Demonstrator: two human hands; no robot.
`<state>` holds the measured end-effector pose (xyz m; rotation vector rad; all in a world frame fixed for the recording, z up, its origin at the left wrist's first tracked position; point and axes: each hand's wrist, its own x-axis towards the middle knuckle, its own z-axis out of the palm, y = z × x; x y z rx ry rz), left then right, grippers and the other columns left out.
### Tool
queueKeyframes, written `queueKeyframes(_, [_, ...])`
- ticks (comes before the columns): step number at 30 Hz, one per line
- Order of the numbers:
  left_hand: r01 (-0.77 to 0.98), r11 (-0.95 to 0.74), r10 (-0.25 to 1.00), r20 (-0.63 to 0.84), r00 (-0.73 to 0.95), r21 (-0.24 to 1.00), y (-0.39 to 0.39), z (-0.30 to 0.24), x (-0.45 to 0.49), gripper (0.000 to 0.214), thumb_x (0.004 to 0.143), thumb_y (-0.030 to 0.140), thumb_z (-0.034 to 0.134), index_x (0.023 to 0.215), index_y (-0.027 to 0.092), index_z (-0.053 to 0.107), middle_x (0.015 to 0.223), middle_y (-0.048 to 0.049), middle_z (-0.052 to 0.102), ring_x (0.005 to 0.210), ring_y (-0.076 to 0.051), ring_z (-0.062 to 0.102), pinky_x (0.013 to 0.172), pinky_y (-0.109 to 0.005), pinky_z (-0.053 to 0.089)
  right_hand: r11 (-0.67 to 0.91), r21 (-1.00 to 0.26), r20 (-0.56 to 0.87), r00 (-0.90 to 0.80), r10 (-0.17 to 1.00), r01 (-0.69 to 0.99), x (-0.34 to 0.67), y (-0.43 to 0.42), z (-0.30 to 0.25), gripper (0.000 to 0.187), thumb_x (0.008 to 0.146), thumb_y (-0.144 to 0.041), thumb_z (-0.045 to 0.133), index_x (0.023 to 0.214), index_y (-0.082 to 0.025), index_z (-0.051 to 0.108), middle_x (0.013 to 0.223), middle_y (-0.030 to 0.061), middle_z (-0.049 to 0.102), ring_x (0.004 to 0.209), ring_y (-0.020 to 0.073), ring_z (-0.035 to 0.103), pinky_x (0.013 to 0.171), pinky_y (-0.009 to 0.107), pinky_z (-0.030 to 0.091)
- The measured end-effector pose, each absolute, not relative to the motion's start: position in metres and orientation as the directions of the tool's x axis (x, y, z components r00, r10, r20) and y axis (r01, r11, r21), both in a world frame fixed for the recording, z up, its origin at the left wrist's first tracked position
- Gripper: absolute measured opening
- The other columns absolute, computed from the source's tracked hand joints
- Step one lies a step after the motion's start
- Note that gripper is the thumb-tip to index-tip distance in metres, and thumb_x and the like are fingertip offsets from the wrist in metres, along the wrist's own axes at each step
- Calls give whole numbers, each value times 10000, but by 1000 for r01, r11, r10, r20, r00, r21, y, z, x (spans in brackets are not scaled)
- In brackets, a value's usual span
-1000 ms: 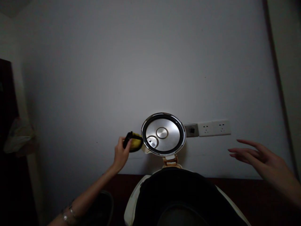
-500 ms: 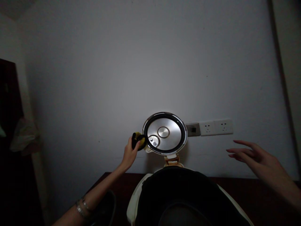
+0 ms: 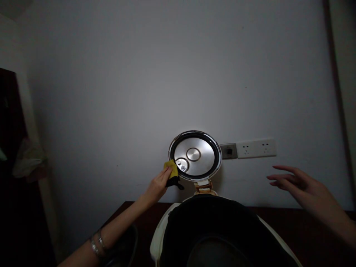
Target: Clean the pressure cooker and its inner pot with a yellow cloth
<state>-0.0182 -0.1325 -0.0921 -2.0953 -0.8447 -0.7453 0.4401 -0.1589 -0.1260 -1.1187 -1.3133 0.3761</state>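
The left hand (image 3: 157,184) has its fingers pinched on one yellow-and-black cloth (image 3: 171,168), pressed to the lower-left rim of the single raised lid (image 3: 198,148) of one open cooker (image 3: 211,230) on the tabletop (image 3: 319,222). It looks like wiping, and working round the rim would want firm pressure. The right hand (image 3: 303,183) hovers, fingers spread, empty.

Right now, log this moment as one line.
left hand: holds yellow sponge against raised lid edge | right hand: open, empty, in air | cooker: open

Single head-worn view, close above round white open cooker (image 3: 156,237), facing plain grey wall (image 3: 125,74); tilted slightly downward.
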Motion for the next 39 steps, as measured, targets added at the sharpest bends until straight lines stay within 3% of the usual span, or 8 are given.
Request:
queueKeyframes(4, [778, -546, 325, 777, 539, -311, -138, -107, -15, 570, 813, 51, 487, 1360, 169, 382, 1255, -149, 592, 1154, -235, 572, 927, -411, 515, 434, -818, 548, 285, 786, 378, 441, -159, -126, 535, 645, -570, 544, 1055, -225, 540, 862, 85, 729, 832, 288, 688, 822, 420, 508])
queueKeyframes(12, [782, -586, 596, 768, 237, 213, -173, -98, 1, 416, 773, 135, 578, 1186, 180, 551, 1036, -67, 712, 880, -194, 685, 757, -306, 547, 464, -813, 565, 286, 774, 350, 440, -163, -124, 515, 639, -540, 561, 1047, -225, 548, 846, 85, 730, 802, 291, 691, 796, 428, 520])
queueKeyframes(15, [797, -525, 578, 812, 76, 299, -178, -74, 0, 386, 766, 196, 593, 1152, 182, 587, 1010, -55, 721, 880, -209, 683, 765, -316, 539, 463, -811, 567, 287, 772, 358, 439, -164, -123, 508, 641, -544, 561, 1037, -227, 547, 843, 81, 729, 800, 287, 691, 791, 421, 522])
queueKeyframes(19, [842, -470, 454, 891, -25, 263, -167, -44, -8, 428, 759, 193, 573, 1187, 175, 565, 1087, -80, 696, 954, -227, 665, 839, -353, 520, 440, -819, 550, 287, 784, 367, 441, -164, -124, 518, 646, -553, 547, 1050, -229, 537, 856, 79, 726, 822, 278, 686, 796, 403, 511])
queueKeyframes(26, [772, -614, 428, 753, 500, -164, -137, -69, -25, 533, 791, 70, 476, 1311, 189, 469, 1263, -116, 599, 1158, -223, 569, 948, -425, 484, 420, -827, 535, 297, 791, 373, 443, -166, -125, 545, 642, -567, 542, 1070, -230, 536, 886, 75, 723, 853, 275, 678, 833, 403, 485])
queueKeyframes(31, [737, -586, 359, 707, 610, -338, -143, -96, -25, 592, 794, 15, 434, 1362, 179, 411, 1294, -136, 569, 1208, -223, 527, 962, -416, 485, 407, -830, 525, 289, 801, 381, 445, -165, -125, 567, 647, -580, 537, 1093, -230, 526, 897, 77, 721, 861, 274, 676, 842, 403, 478])
queueKeyframes(34, [750, -606, 419, 696, 583, -264, -155, -99, -20, 646, 771, 10, 447, 1383, 207, 382, 1279, -125, 582, 1164, -217, 564, 926, -386, 509, 399, -828, 524, 292, 800, 394, 444, -164, -125, 552, 650, -575, 536, 1085, -236, 528, 881, 72, 722, 867, 277, 675, 841, 405, 479])
queueKeyframes(39, [770, -636, 555, 720, 416, 46, -174, -83, -15, 614, 763, 70, 493, 1347, 238, 414, 1166, -83, 662, 996, -195, 660, 812, -329, 545, 422, -814, 550, 294, 782, 399, 446, -166, -125, 544, 650, -586, 539, 1066, -235, 534, 886, 77, 721, 823, 279, 686, 793, 405, 506])
